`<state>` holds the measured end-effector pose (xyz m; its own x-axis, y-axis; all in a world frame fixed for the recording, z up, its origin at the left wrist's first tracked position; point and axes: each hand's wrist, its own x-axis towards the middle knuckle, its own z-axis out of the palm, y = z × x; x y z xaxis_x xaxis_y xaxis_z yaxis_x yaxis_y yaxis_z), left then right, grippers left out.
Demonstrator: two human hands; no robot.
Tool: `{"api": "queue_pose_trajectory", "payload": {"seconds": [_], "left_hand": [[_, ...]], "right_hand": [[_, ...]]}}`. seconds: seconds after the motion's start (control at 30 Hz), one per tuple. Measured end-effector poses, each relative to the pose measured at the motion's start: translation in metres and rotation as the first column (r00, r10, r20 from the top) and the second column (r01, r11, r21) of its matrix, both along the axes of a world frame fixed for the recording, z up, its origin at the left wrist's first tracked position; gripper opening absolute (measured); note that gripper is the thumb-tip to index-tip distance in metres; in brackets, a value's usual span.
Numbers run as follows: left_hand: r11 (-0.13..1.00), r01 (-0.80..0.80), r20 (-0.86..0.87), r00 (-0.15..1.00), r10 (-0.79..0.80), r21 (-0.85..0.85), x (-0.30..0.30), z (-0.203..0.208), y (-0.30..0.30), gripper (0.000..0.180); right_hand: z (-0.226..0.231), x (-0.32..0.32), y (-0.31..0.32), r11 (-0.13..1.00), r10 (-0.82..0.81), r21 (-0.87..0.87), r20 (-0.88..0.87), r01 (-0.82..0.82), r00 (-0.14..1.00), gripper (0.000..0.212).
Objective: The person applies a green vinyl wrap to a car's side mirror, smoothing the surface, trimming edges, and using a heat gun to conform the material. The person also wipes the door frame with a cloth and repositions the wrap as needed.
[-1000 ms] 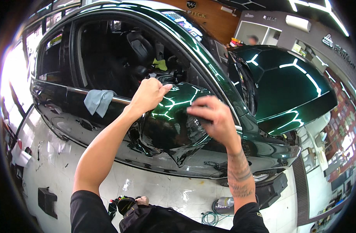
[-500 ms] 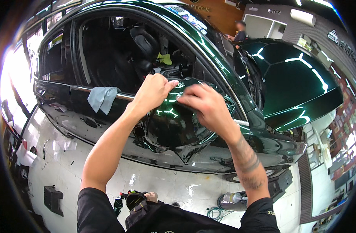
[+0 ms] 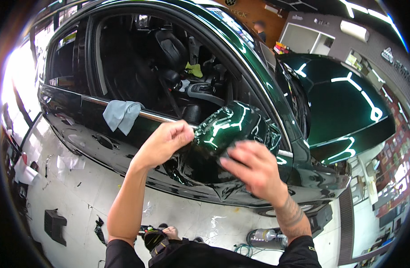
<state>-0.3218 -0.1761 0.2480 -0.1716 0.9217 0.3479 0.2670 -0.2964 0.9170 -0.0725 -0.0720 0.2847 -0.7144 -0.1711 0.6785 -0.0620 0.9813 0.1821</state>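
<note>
A glossy dark green film (image 3: 223,127) is stretched over the side mirror of a dark green car (image 3: 138,154). Wrinkles and loose folds of it hang around the mirror's rim and lower edge. My left hand (image 3: 169,138) is closed in a pinch on the film's edge, at the mirror's left side. Over the lower right part of the mirror is my right hand (image 3: 256,167), its fingers bent and smeared by motion. Something small and greyish may be at its fingertips, but the blur hides it. The mirror housing itself lies under the film.
A grey-blue cloth (image 3: 121,116) hangs over the door sill, beside the open window. Inside, a yellow-green cloth (image 3: 194,69) lies near the seats. The hood (image 3: 348,102) is on the right. A black cylinder (image 3: 258,239) with a hose and a black box-like part (image 3: 56,225) are on the floor.
My left hand has moved down and slightly left, away from the mirror's top. My right hand has shifted down and right across the film. The view has moved slightly.
</note>
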Motion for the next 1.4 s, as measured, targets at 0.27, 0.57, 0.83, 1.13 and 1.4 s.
{"api": "queue_pose_trajectory", "payload": {"seconds": [0.27, 0.57, 0.83, 1.13, 1.4], "left_hand": [[0.998, 0.059, 0.155, 0.986, -0.056, -0.018, 0.001, -0.004, -0.005, 0.017], [0.989, 0.142, 0.164, 0.977, -0.134, -0.036, -0.011, -0.014, -0.004, 0.016], [0.833, 0.553, 0.406, 0.768, -0.496, -0.029, -0.035, -0.023, 0.025, 0.023], [0.692, 0.717, 0.482, 0.577, -0.659, 0.088, -0.04, -0.039, 0.059, 0.026], [0.592, 0.806, 0.414, 0.533, -0.738, 0.019, -0.045, -0.032, 0.07, 0.023]], "right_hand": [[0.016, -0.045, 0.002, 1.0, 0.003, -0.012, 0.106, -0.002, 0.994, 0.039], [-0.01, -0.02, -0.022, 0.821, -0.501, -0.374, -0.111, 0.431, 0.858, 0.032], [-0.063, -0.095, -0.097, 0.552, -0.833, -0.352, -0.273, 0.755, 0.481, 0.057], [-0.099, -0.097, -0.151, 0.563, -0.769, -0.651, -0.189, 0.509, 0.61, 0.058], [-0.097, -0.141, -0.158, 0.504, -0.809, -0.595, -0.072, 0.626, 0.583, 0.061]]}}
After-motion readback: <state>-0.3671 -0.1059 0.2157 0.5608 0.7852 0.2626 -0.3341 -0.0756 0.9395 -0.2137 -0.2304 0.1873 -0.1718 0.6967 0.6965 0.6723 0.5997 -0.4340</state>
